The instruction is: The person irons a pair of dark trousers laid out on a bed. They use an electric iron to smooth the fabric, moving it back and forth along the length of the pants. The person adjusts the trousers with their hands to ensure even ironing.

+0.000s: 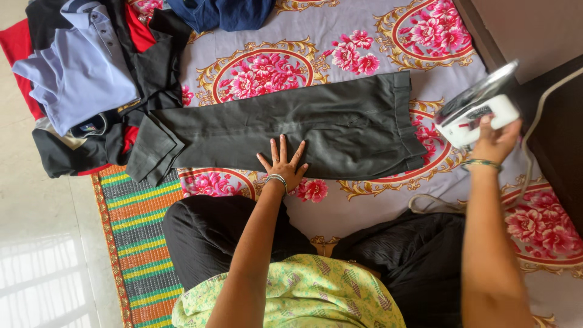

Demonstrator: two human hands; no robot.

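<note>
A pair of dark grey trousers (285,130) lies folded lengthwise across a flowered sheet (340,48), waistband to the right. My left hand (283,163) rests flat on the trousers' near edge, fingers spread, a bangle on the wrist. My right hand (495,141) grips the handle of a white electric iron (477,104), lifted and tilted off the cloth at the right, beyond the waistband. The iron's cord (534,130) runs down past my right forearm.
A heap of clothes (85,73) in lilac, black and red lies at the far left, with a dark blue garment (221,13) at the top. A striped mat (136,243) shows under the sheet. Dark wooden furniture (552,115) stands at the right; tiled floor (36,231) at left.
</note>
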